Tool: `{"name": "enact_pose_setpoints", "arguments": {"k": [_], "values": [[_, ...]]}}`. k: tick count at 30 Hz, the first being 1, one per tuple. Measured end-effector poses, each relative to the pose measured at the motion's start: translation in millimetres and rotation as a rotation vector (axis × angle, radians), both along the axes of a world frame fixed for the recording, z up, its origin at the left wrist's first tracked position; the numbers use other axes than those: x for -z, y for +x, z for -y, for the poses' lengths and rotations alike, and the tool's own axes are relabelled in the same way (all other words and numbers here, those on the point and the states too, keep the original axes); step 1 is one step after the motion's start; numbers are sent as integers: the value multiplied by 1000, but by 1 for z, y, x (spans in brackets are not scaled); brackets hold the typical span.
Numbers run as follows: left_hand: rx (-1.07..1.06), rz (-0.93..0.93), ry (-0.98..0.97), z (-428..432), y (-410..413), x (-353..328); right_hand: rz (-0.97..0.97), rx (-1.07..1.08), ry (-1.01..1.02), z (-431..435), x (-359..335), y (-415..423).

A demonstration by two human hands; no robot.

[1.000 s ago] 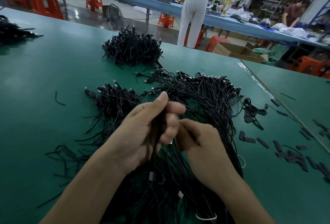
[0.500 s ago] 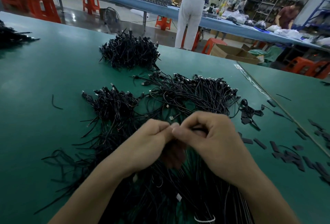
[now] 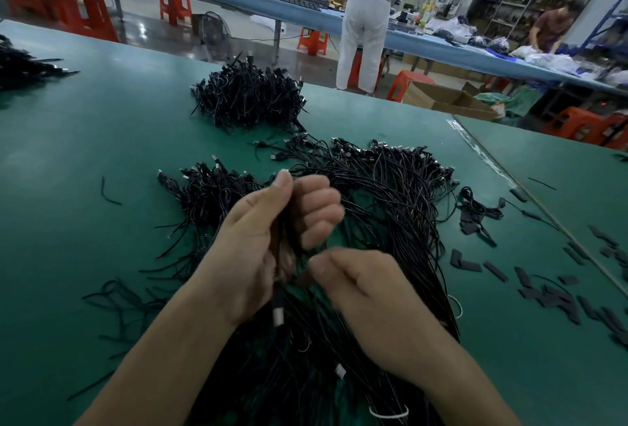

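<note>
Over the green table [image 3: 102, 126], the left hand [image 3: 258, 249] curls round a thin bunch of black cables [image 3: 283, 232], held upright with a plug [image 3: 278, 310] hanging below the palm. Just beneath, the right hand [image 3: 370, 293] pinches what looks like one strand. The cables seem light, limp and quick to snag on the pile [image 3: 384, 194]. They are probably best gripped near the stiff plug ends.

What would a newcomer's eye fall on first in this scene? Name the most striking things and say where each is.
First, the two hands in the near centre: the left hand grips a bundle of black cables while the right hand pinches at its strands. Around them a sprawl of loose cables covers the green table, with a tighter heap behind.
</note>
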State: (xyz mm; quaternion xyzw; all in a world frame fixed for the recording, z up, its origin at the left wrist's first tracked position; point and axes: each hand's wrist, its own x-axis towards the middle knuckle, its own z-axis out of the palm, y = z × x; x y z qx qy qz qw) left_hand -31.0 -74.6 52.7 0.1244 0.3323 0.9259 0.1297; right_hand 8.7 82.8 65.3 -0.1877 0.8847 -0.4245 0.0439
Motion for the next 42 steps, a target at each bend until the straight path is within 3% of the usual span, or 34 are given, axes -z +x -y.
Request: {"name": "enact_pose_setpoints", "arguments": {"k": [2, 5, 8, 12, 15, 20, 24, 29, 33, 37, 39, 42], "values": [[-163, -68, -123, -3, -1, 4, -9, -54, 147, 2, -1, 5], [-367, -237, -550, -5, 0, 11, -51, -99, 216, 4, -10, 6], [-237, -339, -913, -6, 5, 8, -271, -70, 237, -3, -20, 1], [215, -191, -765, 1, 11, -3, -325, 45, -9, -15, -29, -5], [221, -179, -778, 7, 8, -3, -209, 35, -201, -15, -25, -12], [346, -221, -635, 17, 9, -2, 14, -84, -315, -12, -23, -16], [284, -159, -630, 12, 10, -6, -79, -99, -168, -10, -26, -14], [63, -125, -841, 6, 7, -3, -246, -6, -11, -1, -26, -10], [109, 49, -668, 7, 4, 3, -339, 35, 27, 13, -22, -7], [130, 33, -582, 3, -5, 6, -474, 81, 7, 21, -21, -13], [197, -26, -691, 7, -3, 6, -517, 105, 2, 23, -20, -18], [-50, -106, -924, 14, -1, 7, -474, 193, -94, 22, -12, -24]]}}
